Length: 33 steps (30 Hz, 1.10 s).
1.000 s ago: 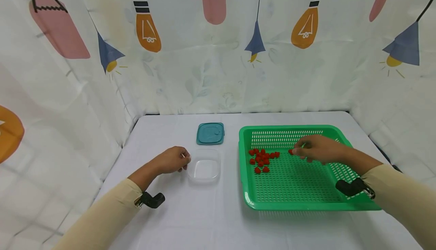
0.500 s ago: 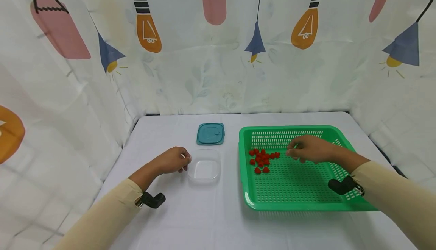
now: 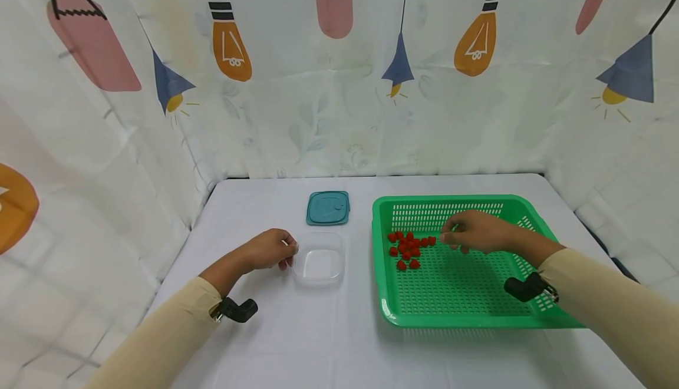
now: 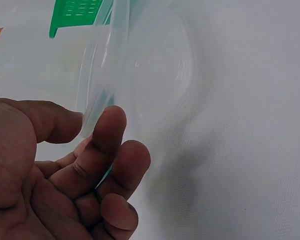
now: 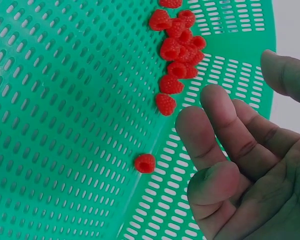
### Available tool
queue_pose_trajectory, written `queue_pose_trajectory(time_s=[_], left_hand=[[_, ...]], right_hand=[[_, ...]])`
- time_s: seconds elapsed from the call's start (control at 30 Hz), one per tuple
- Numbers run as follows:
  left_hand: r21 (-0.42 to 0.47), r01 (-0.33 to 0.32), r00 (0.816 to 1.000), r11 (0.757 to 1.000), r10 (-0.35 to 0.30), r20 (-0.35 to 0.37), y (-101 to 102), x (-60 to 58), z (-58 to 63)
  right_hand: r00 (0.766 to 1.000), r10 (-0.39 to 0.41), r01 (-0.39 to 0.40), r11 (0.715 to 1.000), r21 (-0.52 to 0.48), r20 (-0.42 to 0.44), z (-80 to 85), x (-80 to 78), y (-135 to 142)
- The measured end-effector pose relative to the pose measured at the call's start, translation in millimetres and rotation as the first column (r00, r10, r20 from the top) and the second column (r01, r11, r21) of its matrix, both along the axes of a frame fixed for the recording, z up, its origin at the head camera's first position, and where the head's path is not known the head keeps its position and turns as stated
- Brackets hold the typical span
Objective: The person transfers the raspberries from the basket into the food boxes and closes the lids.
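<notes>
In the head view the right hand [image 3: 474, 231] covers a lone raspberry [image 5: 145, 163], which the right wrist view shows on the floor of the green basket [image 3: 451, 322], close to the basket's perforated wall and apart from the clustered raspberries [image 3: 405, 246] in the basket's left part. The basket's near right corner lies under the right sleeve [image 3: 610, 300]. The right hand's fingers are loosely bent and hold nothing. The left hand [image 3: 269, 249] pinches the left rim of the clear container [image 3: 318, 264], left of the basket; its index fingertip is largely hidden, and the upper frame edge of the left wrist view cuts off the container. Compared with one second earlier, the right hand has shifted left toward the cluster, whereas the left hand and the teal lid [image 3: 328, 208], beyond the container, remain practically in place.
</notes>
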<state>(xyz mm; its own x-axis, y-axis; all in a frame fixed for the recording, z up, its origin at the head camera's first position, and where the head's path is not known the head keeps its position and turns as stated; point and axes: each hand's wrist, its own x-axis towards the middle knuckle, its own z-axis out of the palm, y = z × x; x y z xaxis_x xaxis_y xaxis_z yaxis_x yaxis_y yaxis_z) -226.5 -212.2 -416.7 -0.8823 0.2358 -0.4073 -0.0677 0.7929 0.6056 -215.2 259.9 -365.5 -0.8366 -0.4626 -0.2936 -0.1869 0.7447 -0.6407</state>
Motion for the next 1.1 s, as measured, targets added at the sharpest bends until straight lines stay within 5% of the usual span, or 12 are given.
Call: queue_pose_trajectory(time_s=[1.1], left_hand=[[0.056,-0.017,0.999,0.998,0.014,0.048,-1,-3.5,-6.0]], right_hand=[[0.998,0.055,-0.054,0.998,-0.026,0.024,-21.1,-8.2,-20]])
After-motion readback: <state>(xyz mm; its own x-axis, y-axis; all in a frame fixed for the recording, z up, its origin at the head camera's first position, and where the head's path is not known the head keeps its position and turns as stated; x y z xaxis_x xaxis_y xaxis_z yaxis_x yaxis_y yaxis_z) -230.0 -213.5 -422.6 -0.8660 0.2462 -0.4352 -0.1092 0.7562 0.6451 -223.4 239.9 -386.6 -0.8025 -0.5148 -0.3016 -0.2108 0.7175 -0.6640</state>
